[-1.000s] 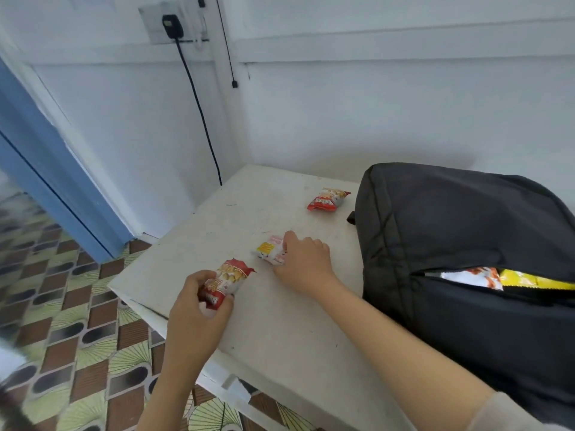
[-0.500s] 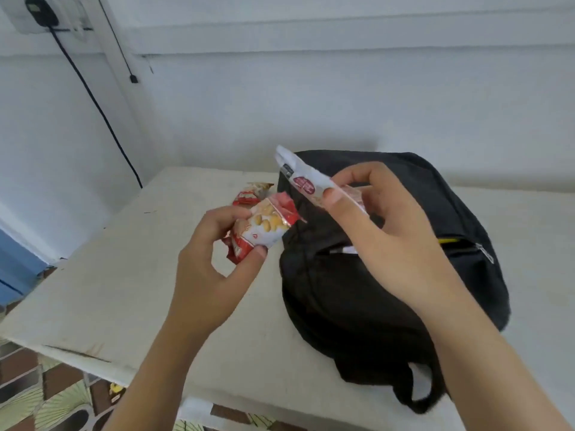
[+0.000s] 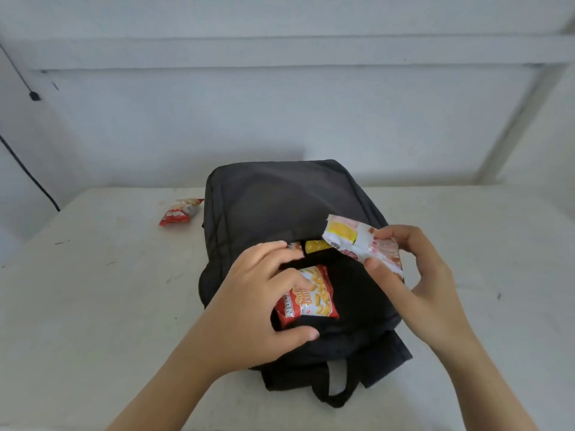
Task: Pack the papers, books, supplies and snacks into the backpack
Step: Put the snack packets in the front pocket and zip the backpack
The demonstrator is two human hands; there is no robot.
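Observation:
A black backpack (image 3: 280,200) lies flat on the white table (image 3: 93,290), its front pocket slit open with a yellow packet (image 3: 315,246) showing inside. My left hand (image 3: 249,306) holds a red snack packet (image 3: 308,297) against the backpack just below the pocket opening, fingertips at the slit. My right hand (image 3: 410,275) pinches a white and yellow snack packet (image 3: 361,241) above the right end of the opening. A third red snack packet (image 3: 179,211) lies on the table left of the backpack.
The table meets a white wall (image 3: 280,119) at the back. A black cable (image 3: 28,172) hangs down the wall at far left. The backpack's carry loop (image 3: 329,387) lies toward the near table edge.
Both hands have carried their packets from mid-air down to the backpack's front pocket. The view has swung right, so the backpack is now centred.

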